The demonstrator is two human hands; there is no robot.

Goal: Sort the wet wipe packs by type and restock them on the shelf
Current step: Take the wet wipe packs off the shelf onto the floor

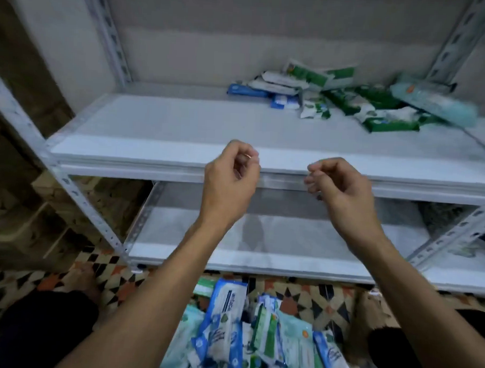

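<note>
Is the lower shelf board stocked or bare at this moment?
Bare where visible: the lower shelf board shows no packs, though both forearms hide part of it. The wet wipe packs are on the upper board.

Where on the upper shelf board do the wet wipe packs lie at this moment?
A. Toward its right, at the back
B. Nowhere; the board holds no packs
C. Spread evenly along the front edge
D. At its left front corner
A: the wet wipe packs lie heaped at the right rear of the upper shelf board, with its left part bare.
</note>
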